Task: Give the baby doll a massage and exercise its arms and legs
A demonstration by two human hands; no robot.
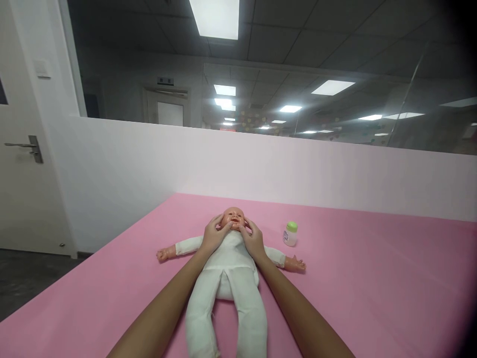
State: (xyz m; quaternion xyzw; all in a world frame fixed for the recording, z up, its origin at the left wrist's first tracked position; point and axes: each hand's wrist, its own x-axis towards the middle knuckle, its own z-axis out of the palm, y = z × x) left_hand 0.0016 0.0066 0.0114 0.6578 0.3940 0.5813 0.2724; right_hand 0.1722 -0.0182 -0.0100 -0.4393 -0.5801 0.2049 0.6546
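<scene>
A baby doll (pixel 233 251) lies on its back on the pink surface, its head away from me and its legs toward me. It has a white cloth body, with both arms stretched out sideways. My left hand (pixel 215 233) cups the left side of the doll's head, thumb on the cheek near the mouth. On the other side my right hand (pixel 254 239) mirrors it, its thumb by the chin and its fingers around the cheek. Beyond the doll's arm on the right stands a small clear bottle (pixel 290 234) with a green lid.
The pink-covered table (pixel 354 278) reaches to a low white wall (pixel 261 164) at the back, with glass above it. At the left are a door (pixel 30 199) with a metal handle and a strip of dark floor (pixel 26 278).
</scene>
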